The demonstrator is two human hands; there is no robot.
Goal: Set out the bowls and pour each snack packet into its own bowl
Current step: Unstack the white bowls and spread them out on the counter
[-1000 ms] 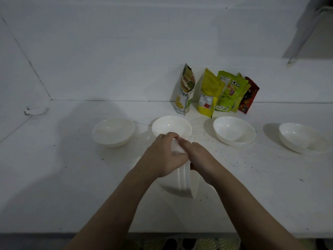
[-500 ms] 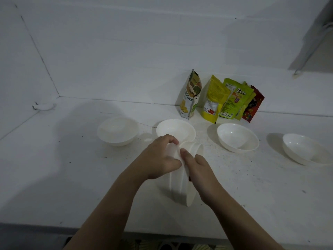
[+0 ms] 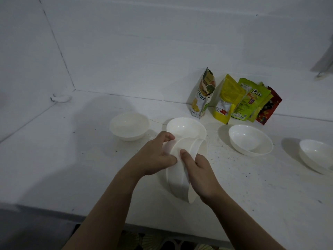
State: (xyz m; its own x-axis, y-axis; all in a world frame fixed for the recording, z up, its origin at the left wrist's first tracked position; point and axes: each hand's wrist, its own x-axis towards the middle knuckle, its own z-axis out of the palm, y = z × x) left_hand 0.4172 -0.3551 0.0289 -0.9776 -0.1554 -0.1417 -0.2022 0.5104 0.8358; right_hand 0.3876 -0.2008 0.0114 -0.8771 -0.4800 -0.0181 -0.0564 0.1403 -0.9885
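The worktop [image 3: 72,168] carries four bowls in a row beyond the hands: one [image 3: 129,129] off to the far left of the left hand, one [image 3: 186,127] just past the fingertips of both hands, one [image 3: 250,139] out to the right of the right hand, and the last [image 3: 318,156] farther right again, cut by the frame edge. Behind that row, well beyond the hands, the packets [image 3: 234,100] lean on the wall.

Between the hands is a nested stack [image 3: 177,179] of bowls tipped on edge, lifted near the worktop. The left hand [image 3: 156,156] grips the stack's outer bowl from the left, fingers curled over its rim. The right hand [image 3: 200,174] holds the other side, thumb pressed on the rim between two bowls.

The step looks like prising one bowl free of the stack. Done well, the thumb should wedge into the rim seam while the left hand steadies the rest; a twist would likely break any suction. The rims look smooth and could slip, so keep the stack low over the worktop, clear of the bowl just ahead.
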